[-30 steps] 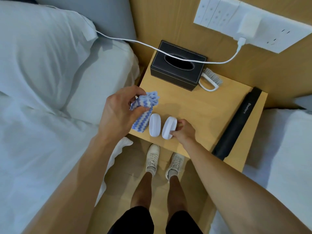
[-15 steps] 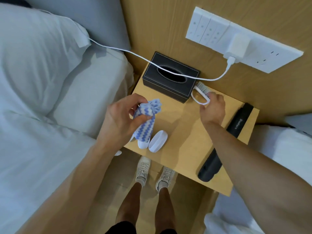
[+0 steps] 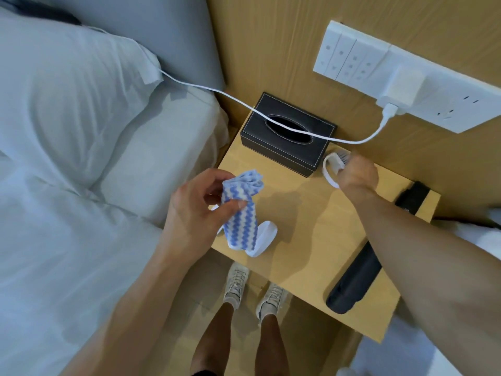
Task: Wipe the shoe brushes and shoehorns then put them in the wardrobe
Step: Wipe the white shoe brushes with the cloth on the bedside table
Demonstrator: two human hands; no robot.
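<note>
A white shoe brush (image 3: 333, 166) sits at the nightstand's (image 3: 303, 213) one o'clock corner, just beside a black tissue box (image 3: 287, 137), gripped by the right hand (image 3: 357, 173). At nine o'clock, the left hand (image 3: 195, 210) pinches a blue-striped cloth (image 3: 241, 213) above another white brush (image 3: 264, 237).
</note>
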